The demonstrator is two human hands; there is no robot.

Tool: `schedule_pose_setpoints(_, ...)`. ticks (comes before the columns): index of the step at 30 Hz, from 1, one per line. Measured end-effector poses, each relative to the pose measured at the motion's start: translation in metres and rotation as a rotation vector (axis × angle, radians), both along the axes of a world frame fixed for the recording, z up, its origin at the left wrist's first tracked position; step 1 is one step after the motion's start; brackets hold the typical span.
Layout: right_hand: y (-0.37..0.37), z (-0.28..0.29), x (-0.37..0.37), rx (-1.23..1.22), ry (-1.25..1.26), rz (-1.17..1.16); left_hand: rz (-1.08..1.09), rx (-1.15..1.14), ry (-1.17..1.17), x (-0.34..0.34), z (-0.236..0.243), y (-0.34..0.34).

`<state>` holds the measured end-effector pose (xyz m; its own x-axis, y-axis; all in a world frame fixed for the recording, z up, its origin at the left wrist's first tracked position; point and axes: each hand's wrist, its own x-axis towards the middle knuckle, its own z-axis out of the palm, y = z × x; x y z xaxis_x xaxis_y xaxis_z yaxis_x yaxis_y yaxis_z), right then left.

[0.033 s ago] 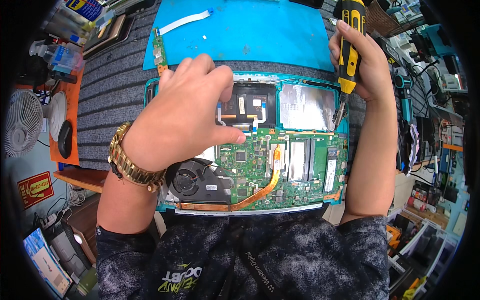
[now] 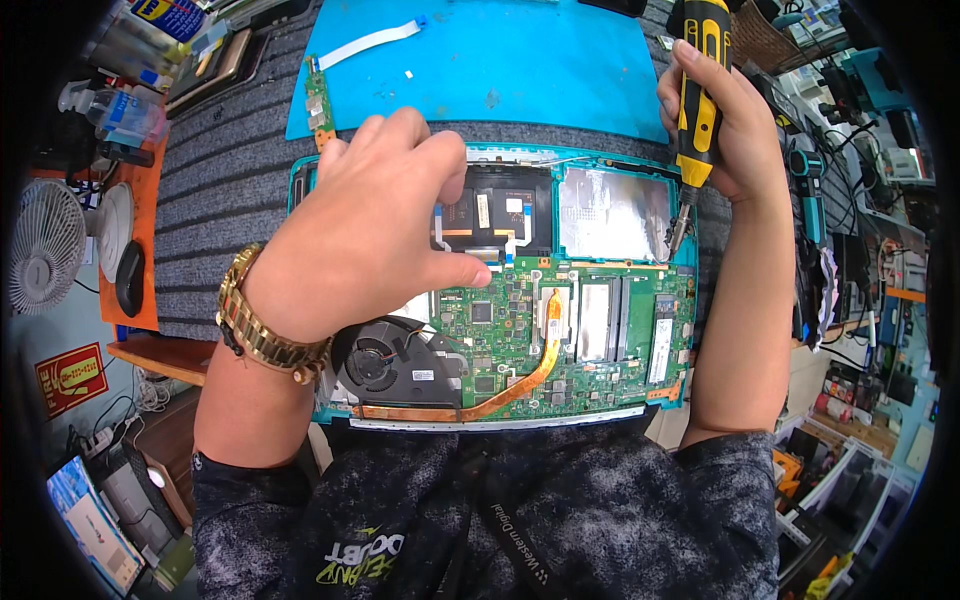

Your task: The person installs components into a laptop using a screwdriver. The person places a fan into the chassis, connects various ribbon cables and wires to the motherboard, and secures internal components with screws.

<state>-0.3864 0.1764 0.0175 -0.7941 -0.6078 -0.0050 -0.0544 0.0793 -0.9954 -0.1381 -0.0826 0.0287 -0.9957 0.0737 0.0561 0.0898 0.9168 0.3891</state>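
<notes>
An opened teal laptop base (image 2: 612,390) shows its green board (image 2: 500,320), fan (image 2: 375,360), copper heat pipe (image 2: 540,365) and a silver panel (image 2: 610,215). Over its upper-left part rests my left hand (image 2: 365,225), thumb stretched toward the board and apart from the bent fingers, whose tips are mostly hidden. My right hand (image 2: 735,135) grips a yellow-and-black screwdriver (image 2: 697,160) held nearly upright; its metal tip is down at the laptop's upper-right edge, beside small dark bits too small to make out.
Beyond the laptop lies a blue mat (image 2: 480,70) with a small circuit board (image 2: 318,100) and white ribbon cable (image 2: 370,40). At left stand a bottle (image 2: 130,115), white fan (image 2: 45,240) and black mouse (image 2: 128,280). A teal tool (image 2: 808,195) and cables sit at right.
</notes>
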Motion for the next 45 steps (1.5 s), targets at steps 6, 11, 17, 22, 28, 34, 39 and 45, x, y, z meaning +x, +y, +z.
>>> schedule_pose_setpoints(6, -0.004, 0.004, 0.005, 0.012, 0.016, -0.017, 0.001, -0.011, -0.009, 0.000, 0.001, -0.002)
schedule_pose_setpoints(11, -0.008, 0.004, 0.012, 0.040, 0.064, -0.071, -0.014, -0.012, 0.014, 0.001, 0.000, -0.002)
schedule_pose_setpoints(17, -0.005, 0.002, 0.009, 0.014, 0.057, -0.012, -0.055, -0.012, 0.036, 0.004, 0.000, -0.004)
schedule_pose_setpoints(22, 0.001, 0.003, 0.009, -0.056, -0.093, 0.038, -0.071, 0.045, 0.037, 0.008, -0.003, -0.004)
schedule_pose_setpoints(28, 0.002, 0.008, 0.005, -0.087, -0.164, 0.115, -0.029, 0.038, 0.040, 0.005, -0.002, -0.002)
schedule_pose_setpoints(34, 0.000, 0.006, 0.009, -0.083, -0.086, 0.064, -0.018, 0.043, -0.004, 0.004, 0.003, 0.000)
schedule_pose_setpoints(39, 0.001, 0.007, 0.006, -0.067, -0.126, 0.113, -0.027, 0.030, -0.031, 0.001, 0.006, 0.000)
schedule_pose_setpoints(45, 0.003, 0.006, 0.005, -0.078, -0.122, 0.128, -0.031, 0.041, -0.032, 0.000, 0.005, -0.001)
